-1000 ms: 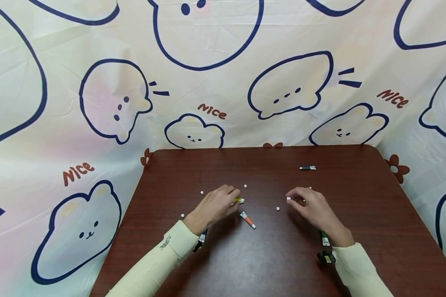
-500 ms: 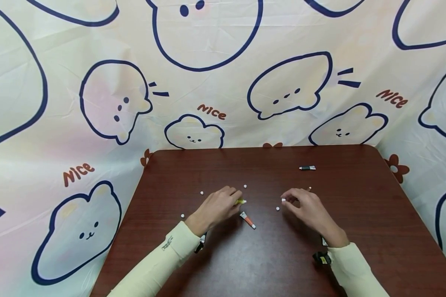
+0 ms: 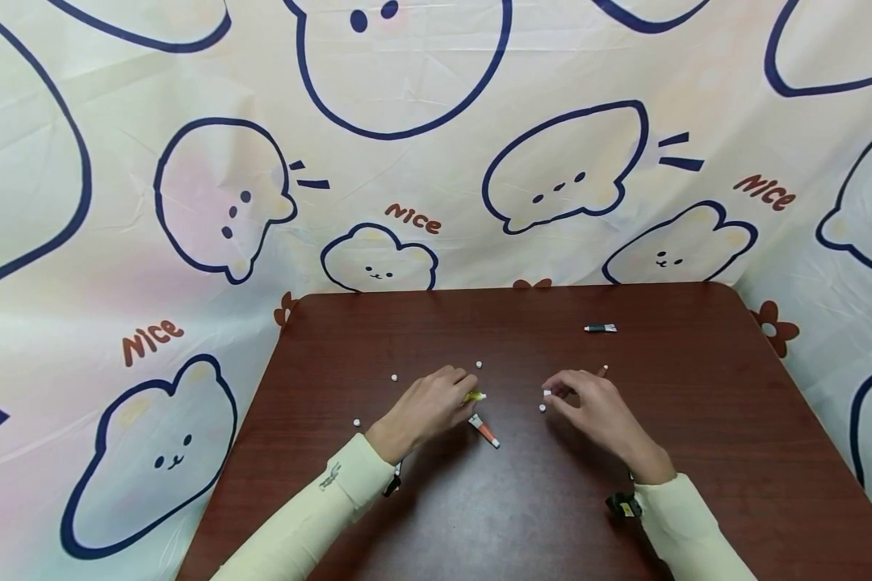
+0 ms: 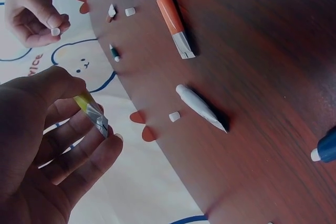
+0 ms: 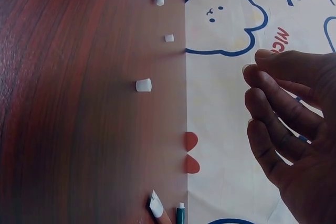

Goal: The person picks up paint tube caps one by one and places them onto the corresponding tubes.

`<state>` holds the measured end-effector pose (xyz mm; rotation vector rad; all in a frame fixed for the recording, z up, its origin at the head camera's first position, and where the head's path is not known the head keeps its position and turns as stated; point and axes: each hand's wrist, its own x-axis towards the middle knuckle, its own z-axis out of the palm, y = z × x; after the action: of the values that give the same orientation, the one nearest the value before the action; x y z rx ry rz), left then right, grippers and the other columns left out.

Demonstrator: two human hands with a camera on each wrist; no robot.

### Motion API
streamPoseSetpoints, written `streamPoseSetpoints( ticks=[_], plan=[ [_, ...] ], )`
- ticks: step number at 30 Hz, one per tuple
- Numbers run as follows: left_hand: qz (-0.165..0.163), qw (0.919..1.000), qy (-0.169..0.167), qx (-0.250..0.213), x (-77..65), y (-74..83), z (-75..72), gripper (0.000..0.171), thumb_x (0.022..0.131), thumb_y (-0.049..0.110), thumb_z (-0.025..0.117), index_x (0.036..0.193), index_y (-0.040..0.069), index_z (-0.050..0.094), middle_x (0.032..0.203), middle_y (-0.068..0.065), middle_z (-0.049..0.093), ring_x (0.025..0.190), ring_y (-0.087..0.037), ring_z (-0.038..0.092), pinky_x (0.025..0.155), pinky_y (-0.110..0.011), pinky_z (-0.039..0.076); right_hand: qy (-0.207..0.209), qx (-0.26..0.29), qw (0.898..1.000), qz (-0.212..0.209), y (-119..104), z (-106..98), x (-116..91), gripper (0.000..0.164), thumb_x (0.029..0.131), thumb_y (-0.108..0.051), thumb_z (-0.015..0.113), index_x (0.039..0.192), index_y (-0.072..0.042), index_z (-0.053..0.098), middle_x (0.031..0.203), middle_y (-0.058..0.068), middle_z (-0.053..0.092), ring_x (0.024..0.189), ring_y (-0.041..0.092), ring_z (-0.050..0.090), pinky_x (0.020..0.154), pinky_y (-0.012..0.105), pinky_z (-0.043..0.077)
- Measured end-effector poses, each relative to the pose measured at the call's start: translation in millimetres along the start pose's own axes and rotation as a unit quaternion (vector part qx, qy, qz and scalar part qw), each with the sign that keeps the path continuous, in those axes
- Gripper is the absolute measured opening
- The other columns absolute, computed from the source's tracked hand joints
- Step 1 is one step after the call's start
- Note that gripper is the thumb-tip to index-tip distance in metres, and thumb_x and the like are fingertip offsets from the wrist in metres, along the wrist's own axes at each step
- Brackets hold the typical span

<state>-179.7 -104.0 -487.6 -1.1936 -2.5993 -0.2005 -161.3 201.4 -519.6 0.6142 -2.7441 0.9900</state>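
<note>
My left hand [image 3: 427,405] holds a small yellow paint tube [image 4: 90,109] between thumb and fingers, above the table. Its white nozzle end points right, towards my other hand, in the head view. My right hand [image 3: 597,407] pinches a small white cap [image 3: 547,393] at its thumb and fingertips, also raised off the table. A gap separates the cap from the yellow tube. In the right wrist view the fingers [image 5: 278,66] hide most of that cap. An orange paint tube [image 3: 484,431] lies just below my left hand, and a white paint tube [image 4: 199,106] lies near it.
Several loose white caps lie about the brown table [image 3: 538,516], such as one cap [image 3: 542,408] below my right fingertips. A dark green tube [image 3: 600,328] lies at the back right. A blue tube [image 4: 326,148] shows at the left wrist view's edge. A patterned cloth [image 3: 407,177] hangs behind.
My right hand has moved left with the pinched cap, closer to the yellow tube. My left hand has shifted slightly right, and more of the tube's nozzle end shows.
</note>
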Motion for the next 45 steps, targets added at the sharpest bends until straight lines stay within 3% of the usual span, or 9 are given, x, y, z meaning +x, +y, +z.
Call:
streamPoseSetpoints(
  ticks=[18,25,34,45],
  plan=[
    [0.012,0.9999,0.0,0.011,3.9,7.3,0.7,0.016,0.098,0.02,0.082,0.098,0.015,0.067,0.091,0.003,0.066,0.083,-0.014,0.062,0.068,-0.027,0.058,-0.005,-0.01,1.0,-0.006,-7.6,7.9,-0.2,0.014,0.095,-0.013,0.086,0.107,-0.013,0.079,0.097,-0.006,0.076,0.087,0.009,0.07,0.08,0.037,0.062],
    [0.022,0.9993,0.017,0.024,5.4,10.2,3.2,0.016,0.097,0.022,0.082,0.098,0.015,0.068,0.092,0.002,0.068,0.085,-0.014,0.066,0.069,-0.027,0.06,-0.006,0.001,1.0,-0.016,-8.9,8.6,1.1,0.011,0.097,-0.012,0.083,0.107,-0.012,0.08,0.098,-0.007,0.076,0.088,0.009,0.07,0.079,0.035,0.062],
    [0.028,0.9993,0.016,0.017,6.3,13.6,4.7,0.014,0.097,0.021,0.082,0.099,0.015,0.069,0.092,0.003,0.068,0.084,-0.013,0.065,0.07,-0.025,0.06,-0.005,0.014,1.0,-0.027,-12.9,11.1,2.7,0.01,0.096,-0.01,0.084,0.105,-0.01,0.08,0.097,-0.006,0.077,0.087,0.009,0.07,0.078,0.043,0.064],
    [0.039,0.9987,0.025,0.023,6.3,16.7,5.5,0.015,0.097,0.022,0.083,0.1,0.016,0.07,0.093,0.003,0.07,0.084,-0.012,0.066,0.071,-0.024,0.06,-0.005,0.017,0.999,-0.035,-16.9,14.3,3.6,0.01,0.095,-0.009,0.085,0.103,-0.011,0.08,0.095,-0.007,0.077,0.085,0.008,0.07,0.076,0.043,0.064]
  ],
)
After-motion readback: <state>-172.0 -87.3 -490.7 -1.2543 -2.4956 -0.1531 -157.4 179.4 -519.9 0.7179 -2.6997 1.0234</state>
